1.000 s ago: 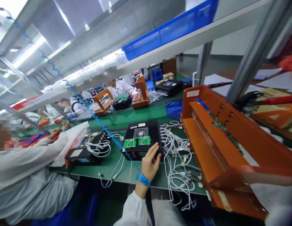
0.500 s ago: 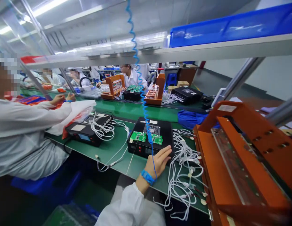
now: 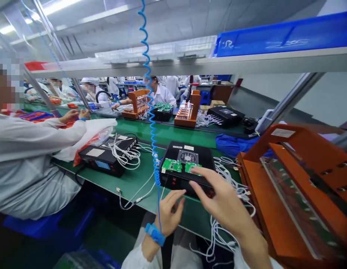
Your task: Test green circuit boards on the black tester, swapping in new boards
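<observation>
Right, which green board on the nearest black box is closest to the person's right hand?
The right-side board, partly hidden by the right hand; the left-side board lies clear of it.

the left bare hand point(image 3: 171, 212), in a blue wrist strap point(image 3: 155, 234) on a coiled blue cord point(image 3: 145, 48), is curled before a flat black metal box point(image 3: 205, 151). the right bare hand point(image 3: 220, 192) spreads thumb and forefinger by the right of two green circuit boards point(image 3: 172, 165) lying on it; contact is unclear. white cables point(image 3: 223, 170) lie beside an orange slotted rack point(image 3: 257, 183).
</observation>
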The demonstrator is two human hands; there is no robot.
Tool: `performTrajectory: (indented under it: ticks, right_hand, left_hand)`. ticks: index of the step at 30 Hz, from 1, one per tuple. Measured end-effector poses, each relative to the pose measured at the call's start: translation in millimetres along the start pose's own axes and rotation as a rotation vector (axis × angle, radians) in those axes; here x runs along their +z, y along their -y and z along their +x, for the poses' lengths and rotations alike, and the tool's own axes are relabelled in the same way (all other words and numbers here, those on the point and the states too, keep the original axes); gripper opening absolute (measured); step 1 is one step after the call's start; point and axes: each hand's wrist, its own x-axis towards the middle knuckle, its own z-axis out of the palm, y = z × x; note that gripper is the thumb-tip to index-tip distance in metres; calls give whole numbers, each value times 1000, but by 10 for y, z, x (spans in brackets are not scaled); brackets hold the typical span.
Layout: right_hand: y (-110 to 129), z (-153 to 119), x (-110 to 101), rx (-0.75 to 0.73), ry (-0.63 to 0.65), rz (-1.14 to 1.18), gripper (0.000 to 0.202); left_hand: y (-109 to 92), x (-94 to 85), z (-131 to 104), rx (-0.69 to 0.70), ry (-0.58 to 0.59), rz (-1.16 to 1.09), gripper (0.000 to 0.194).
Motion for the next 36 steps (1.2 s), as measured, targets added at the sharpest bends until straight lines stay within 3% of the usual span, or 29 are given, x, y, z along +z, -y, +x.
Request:
performTrajectory:
  ticks: [6, 12, 15, 19, 22, 28, 32, 36]
  right_hand:
    - [-146, 550, 332, 8, 241, -23, 23]
    - [-287, 612, 407, 97, 389, -13, 22]
    - [-279, 610, 366, 81, 346, -37, 21]
    - [-79, 557, 430, 29, 123, -68, 29]
    - [254, 365, 739, 29, 72, 19, 35]
    - [892, -127, 1871, 82, 86, 186, 41]
    - [1096, -153, 2395, 104, 146, 285, 45]
    - [1197, -29, 2623, 13, 274, 370, 57]
  left_hand:
    - [255, -613, -284, -174, -198, 26, 24]
    - [346, -754, -452, -319, -245, -53, 27]
    - [336, -737, -401, -334, -253, -88, 27]
    - [229, -766, -289, -346, -294, -125, 29]
    - [127, -823, -250, -372, -350, -174, 37]
    - [183, -1072, -310, -561, -587, -229, 48]
    - [404, -1472, -373, -630, -688, -243, 52]
    - [629, -1942, -392, -596, -741, -155, 52]
